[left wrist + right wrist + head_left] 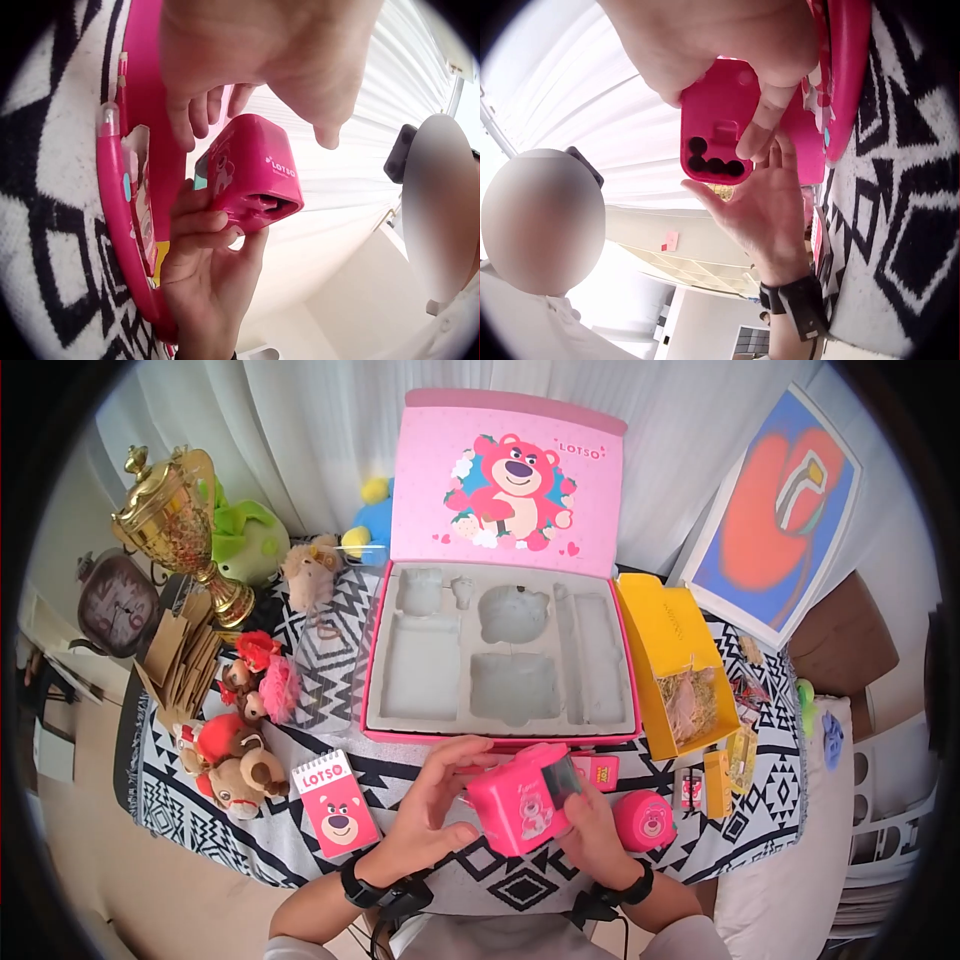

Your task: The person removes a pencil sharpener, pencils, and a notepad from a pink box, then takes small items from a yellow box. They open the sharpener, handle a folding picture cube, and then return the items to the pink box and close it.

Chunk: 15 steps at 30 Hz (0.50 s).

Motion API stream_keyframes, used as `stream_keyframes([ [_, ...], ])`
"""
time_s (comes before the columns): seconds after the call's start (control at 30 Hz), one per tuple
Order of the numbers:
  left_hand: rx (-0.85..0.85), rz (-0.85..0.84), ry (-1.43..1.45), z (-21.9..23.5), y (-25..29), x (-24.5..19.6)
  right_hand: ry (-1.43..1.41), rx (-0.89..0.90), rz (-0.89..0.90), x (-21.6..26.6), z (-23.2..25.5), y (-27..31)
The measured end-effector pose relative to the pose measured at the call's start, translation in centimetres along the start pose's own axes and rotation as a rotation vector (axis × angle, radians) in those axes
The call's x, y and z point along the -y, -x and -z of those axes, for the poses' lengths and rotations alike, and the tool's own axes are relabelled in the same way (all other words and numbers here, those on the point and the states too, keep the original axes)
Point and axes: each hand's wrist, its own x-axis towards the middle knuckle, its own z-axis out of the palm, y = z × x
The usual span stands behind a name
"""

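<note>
In the head view my right hand grips a pink boxy pencil sharpener with a bear picture and a dark see-through window. The sharpener shows a recessed opening and the word LOTSO in the left wrist view. Several dark round holes mark the face of it seen in the right wrist view, where the right thumb and fingers hold its edges. My left hand stays just left of the sharpener, fingers spread and relaxed. A spiral LOTSO notepad lies left of it; a round pink case sits to the right.
Behind the hands stands an open pink gift box with a grey moulded insert. Left are plush toys, folded cardboard and a gold trophy. Right are a yellow box and a framed picture.
</note>
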Motion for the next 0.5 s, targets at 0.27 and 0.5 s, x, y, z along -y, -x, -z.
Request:
stream_keyframes([
  [0.27, -0.128, 0.047, 0.089, -0.5, 0.2, 0.7, 0.054, -0.184, 0.117, 4.7, -2.9, -2.1],
  [0.5, -0.121, 0.061, 0.109, -0.4, 0.5, 0.0, 0.433, -0.362, 0.177, 6.0, -4.8, -6.4],
])
